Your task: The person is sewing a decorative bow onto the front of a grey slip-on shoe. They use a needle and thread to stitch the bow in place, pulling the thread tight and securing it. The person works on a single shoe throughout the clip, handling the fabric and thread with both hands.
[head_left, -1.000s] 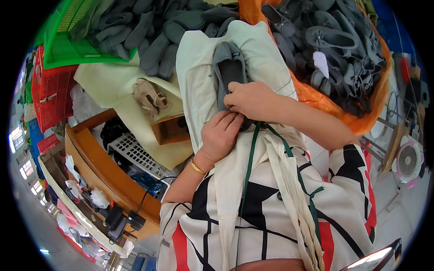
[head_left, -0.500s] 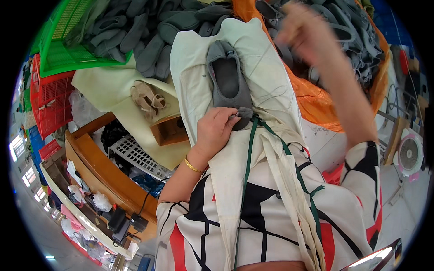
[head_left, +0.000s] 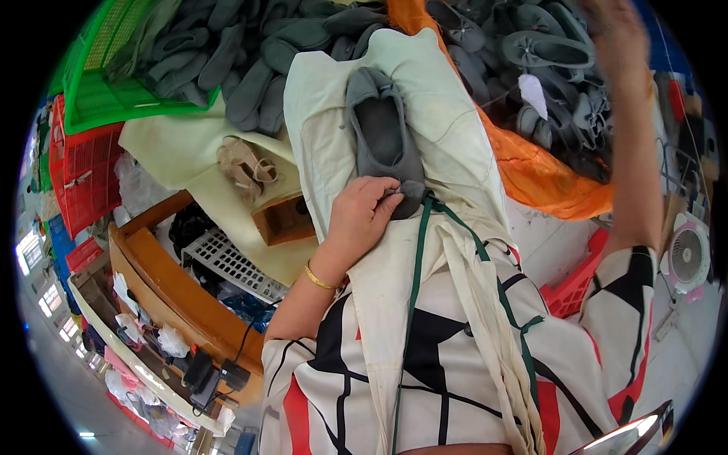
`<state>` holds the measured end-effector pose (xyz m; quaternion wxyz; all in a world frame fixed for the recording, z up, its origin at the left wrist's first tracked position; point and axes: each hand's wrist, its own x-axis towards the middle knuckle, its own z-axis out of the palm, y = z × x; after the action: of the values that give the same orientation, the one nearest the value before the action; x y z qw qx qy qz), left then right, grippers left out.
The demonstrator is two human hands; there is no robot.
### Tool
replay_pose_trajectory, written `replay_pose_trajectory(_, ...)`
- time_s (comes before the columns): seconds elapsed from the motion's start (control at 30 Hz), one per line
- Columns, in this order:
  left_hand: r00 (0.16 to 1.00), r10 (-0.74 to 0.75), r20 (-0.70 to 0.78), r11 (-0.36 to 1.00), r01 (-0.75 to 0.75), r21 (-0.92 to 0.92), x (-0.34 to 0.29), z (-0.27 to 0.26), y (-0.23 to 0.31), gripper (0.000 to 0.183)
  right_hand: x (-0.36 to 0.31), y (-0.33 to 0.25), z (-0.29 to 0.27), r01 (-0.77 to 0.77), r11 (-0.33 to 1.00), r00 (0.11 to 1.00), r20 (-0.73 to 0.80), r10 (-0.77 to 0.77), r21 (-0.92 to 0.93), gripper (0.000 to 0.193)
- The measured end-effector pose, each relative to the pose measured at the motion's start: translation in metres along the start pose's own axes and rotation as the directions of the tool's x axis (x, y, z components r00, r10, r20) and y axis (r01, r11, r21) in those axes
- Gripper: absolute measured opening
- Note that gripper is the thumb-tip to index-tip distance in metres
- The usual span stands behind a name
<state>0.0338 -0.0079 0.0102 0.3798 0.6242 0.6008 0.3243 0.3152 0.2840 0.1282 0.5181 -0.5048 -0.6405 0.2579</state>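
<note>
A dark grey slipper [head_left: 409, 155] lies on the pale cloth [head_left: 326, 114] over my lap, its opening facing up and its toe toward me. My left hand [head_left: 365, 206] is closed on the toe end, thumb and fingers pinching the fabric there. Whatever small thing may be between those fingertips is too small to name. High at the far right, my right hand [head_left: 618, 34] is raised with the arm stretched out. Motion smears it and the upper edge cuts into it, so its fingers cannot be made out.
Many grey slippers [head_left: 546, 49] fill an orange sack [head_left: 531, 167] at the right; more lie beside a green basket [head_left: 106, 106] at the far left. Tan sandals [head_left: 244, 168] rest near a wooden box [head_left: 284, 222]. A small fan [head_left: 688, 254] stands at the right.
My right hand has swung outward, up and to the right, away from above the orange sack. The left hand and the slipper stay nearly in place.
</note>
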Motion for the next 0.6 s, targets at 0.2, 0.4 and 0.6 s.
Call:
replay_pose_trajectory(0.2, 0.99, -0.134, -0.046, 0.99, 0.135, 0.04, -0.009, -0.003, 0.007, 0.02, -0.162, -0.01, 0.083, -0.456, 0.88, 0.325, 0.895, 0.305, -0.135, 0.014)
replay_pose_trajectory(0.4, 0.988, -0.083, -0.131, 0.988, 0.099, 0.123, -0.013, 0.004, 0.001, 0.018, -0.216, -0.014, 0.081, 0.002, 0.993, 0.33, 0.937, 0.111, -0.118, 0.013)
replay_pose_trajectory(0.6, 0.967, -0.121, -0.223, 0.993, 0.12, -0.015, -0.018, 0.015, -0.009, 0.017, -0.227, -0.014, 0.074, 0.1, 0.991, 0.382, 0.923, 0.041, -0.086, 0.01)
